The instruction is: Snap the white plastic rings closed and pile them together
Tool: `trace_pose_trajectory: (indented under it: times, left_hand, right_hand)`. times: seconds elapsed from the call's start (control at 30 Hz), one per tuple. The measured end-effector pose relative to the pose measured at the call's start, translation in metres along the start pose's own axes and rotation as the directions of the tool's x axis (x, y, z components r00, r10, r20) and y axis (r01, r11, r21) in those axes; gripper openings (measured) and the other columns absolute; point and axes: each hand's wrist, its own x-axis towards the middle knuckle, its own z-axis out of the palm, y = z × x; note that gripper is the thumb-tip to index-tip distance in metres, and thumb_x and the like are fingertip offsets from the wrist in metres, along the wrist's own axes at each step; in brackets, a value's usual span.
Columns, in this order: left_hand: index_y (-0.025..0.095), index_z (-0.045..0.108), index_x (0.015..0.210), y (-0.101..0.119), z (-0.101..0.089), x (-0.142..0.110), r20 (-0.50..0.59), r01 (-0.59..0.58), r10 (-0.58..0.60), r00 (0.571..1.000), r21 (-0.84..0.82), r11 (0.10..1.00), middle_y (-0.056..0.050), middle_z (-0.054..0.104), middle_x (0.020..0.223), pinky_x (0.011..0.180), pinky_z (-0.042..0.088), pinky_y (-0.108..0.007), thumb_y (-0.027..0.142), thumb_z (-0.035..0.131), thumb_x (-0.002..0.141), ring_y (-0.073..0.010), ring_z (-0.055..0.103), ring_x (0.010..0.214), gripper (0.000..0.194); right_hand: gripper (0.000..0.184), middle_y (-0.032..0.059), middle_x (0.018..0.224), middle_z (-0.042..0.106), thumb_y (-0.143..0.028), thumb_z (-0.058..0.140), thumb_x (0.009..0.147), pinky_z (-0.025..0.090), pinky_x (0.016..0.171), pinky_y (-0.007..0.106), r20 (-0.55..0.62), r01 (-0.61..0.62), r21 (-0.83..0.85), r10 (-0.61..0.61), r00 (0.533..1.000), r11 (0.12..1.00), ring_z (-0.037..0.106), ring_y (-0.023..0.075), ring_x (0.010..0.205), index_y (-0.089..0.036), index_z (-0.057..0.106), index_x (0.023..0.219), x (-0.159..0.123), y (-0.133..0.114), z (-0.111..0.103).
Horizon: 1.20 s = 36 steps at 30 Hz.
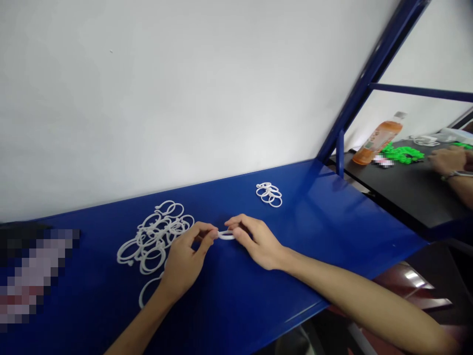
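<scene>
A white plastic ring (226, 236) is held just above the blue table between my two hands. My left hand (190, 254) pinches its left side between thumb and fingertips. On the opposite side, my right hand (256, 240) grips the ring with thumb and fingers, which hide part of it. Left of my left hand lies a loose heap of similar white rings (151, 246), several with small knobs on the rim; one lies partly behind my left wrist. A smaller cluster of white rings (269, 195) rests farther back, to the right.
The blue table (314, 222) meets a pale wall at the back. A blue metal frame (354, 98) rises at the right. Beyond it, a black table (414, 192) carries an orange drink bottle (380, 140), green pieces (404, 153) and another person's hand (449, 160).
</scene>
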Motion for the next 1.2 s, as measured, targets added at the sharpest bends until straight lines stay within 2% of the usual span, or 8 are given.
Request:
trace_pose_trajectory:
  times: [0.1, 0.2, 0.3, 0.5, 0.67, 0.83, 1.03, 1.2]
  left_hand:
    - [0.023, 0.067, 0.083, 0.003, -0.001, -0.001, -0.033, -0.004, 0.004, 0.999, 0.018, 1.000, 0.002, 0.068, 0.072, 0.067, 0.052, -0.028, 0.050, 0.053, 0.092, -0.0146, 0.066, 0.067, 0.032]
    - [0.023, 0.065, 0.082, 0.004, 0.000, -0.001, -0.024, -0.008, 0.009, 1.000, 0.021, 1.000, 0.002, 0.067, 0.071, 0.065, 0.051, -0.027, 0.049, 0.053, 0.092, -0.0144, 0.064, 0.066, 0.031]
    - [0.023, 0.065, 0.083, 0.005, 0.002, -0.001, -0.029, 0.000, 0.001, 1.000, 0.045, 0.999, 0.002, 0.068, 0.073, 0.066, 0.050, -0.027, 0.048, 0.053, 0.092, -0.0145, 0.064, 0.067, 0.029]
    - [0.023, 0.065, 0.087, 0.001, 0.003, -0.002, -0.039, 0.005, -0.003, 0.999, 0.050, 0.999, 0.003, 0.067, 0.076, 0.071, 0.051, -0.029, 0.047, 0.052, 0.094, -0.0141, 0.063, 0.069, 0.028]
    - [0.026, 0.067, 0.106, -0.006, 0.003, -0.002, -0.083, -0.119, 0.116, 0.990, -0.031, 0.992, 0.001, 0.069, 0.098, 0.080, 0.054, -0.029, 0.046, 0.057, 0.094, -0.0142, 0.066, 0.085, 0.025]
    - [0.027, 0.071, 0.093, -0.006, 0.001, -0.001, -0.089, -0.263, 0.264, 0.960, 0.025, 0.965, 0.003, 0.068, 0.088, 0.072, 0.052, -0.023, 0.038, 0.062, 0.093, -0.0114, 0.065, 0.076, 0.014]
    - [0.025, 0.069, 0.084, -0.003, 0.001, -0.003, -0.130, -0.422, 0.427, 0.895, 0.066, 0.904, 0.003, 0.066, 0.083, 0.069, 0.050, -0.020, 0.028, 0.062, 0.094, -0.0098, 0.064, 0.074, 0.012]
    - [0.024, 0.065, 0.084, -0.001, 0.005, -0.007, -0.091, -0.457, 0.457, 0.885, 0.021, 0.889, 0.004, 0.065, 0.078, 0.064, 0.048, -0.018, 0.018, 0.058, 0.095, -0.0076, 0.061, 0.067, 0.014]
  right_hand:
    - [0.038, 0.0102, 0.112, 0.063, -0.045, 0.062, 0.095, 0.055, 0.080, 0.034, 0.014, 0.138, -0.142, -0.137, 0.990, 0.980, 0.063, 0.0191, 0.090, -0.018, 0.059, 0.122, -0.002, 0.000, 0.001]
    - [0.028, 0.0123, 0.117, 0.059, -0.038, 0.052, 0.102, 0.056, 0.084, 0.037, 0.036, 0.165, -0.281, -0.161, 0.986, 0.945, 0.062, 0.0203, 0.097, -0.018, 0.062, 0.119, -0.002, 0.000, 0.000]
    - [0.034, 0.0144, 0.118, 0.058, -0.040, 0.052, 0.102, 0.058, 0.085, 0.037, 0.025, 0.202, -0.364, -0.208, 0.978, 0.909, 0.062, 0.0213, 0.099, -0.016, 0.060, 0.124, 0.000, 0.000, -0.002]
    - [0.026, 0.0084, 0.098, 0.067, -0.028, 0.043, 0.106, 0.058, 0.078, 0.030, 0.135, 0.370, -0.301, -0.345, 0.929, 0.879, 0.066, 0.0171, 0.087, -0.017, 0.061, 0.122, 0.001, 0.001, -0.005]
    - [0.023, 0.0058, 0.097, 0.069, -0.030, 0.049, 0.103, 0.059, 0.069, 0.026, -0.047, 0.139, -0.003, -0.139, 0.989, 0.990, 0.068, 0.0114, 0.069, -0.019, 0.064, 0.118, 0.002, 0.002, -0.003]
    - [0.024, 0.0003, 0.079, 0.066, -0.036, 0.057, 0.099, 0.057, 0.054, 0.021, 0.072, -0.131, 0.344, 0.113, 0.991, 0.930, 0.064, 0.0093, 0.056, -0.018, 0.066, 0.111, 0.002, 0.005, 0.001]
    - [0.021, -0.0019, 0.068, 0.065, -0.036, 0.066, 0.093, 0.054, 0.050, 0.019, 0.226, -0.225, 0.423, 0.138, 0.964, 0.878, 0.063, 0.0093, 0.054, -0.016, 0.062, 0.095, 0.000, 0.004, 0.003]
    - [0.020, -0.0006, 0.070, 0.066, -0.035, 0.065, 0.093, 0.054, 0.052, 0.020, 0.247, -0.201, 0.406, 0.105, 0.963, 0.892, 0.063, 0.0094, 0.055, -0.016, 0.063, 0.094, -0.002, 0.003, -0.002]
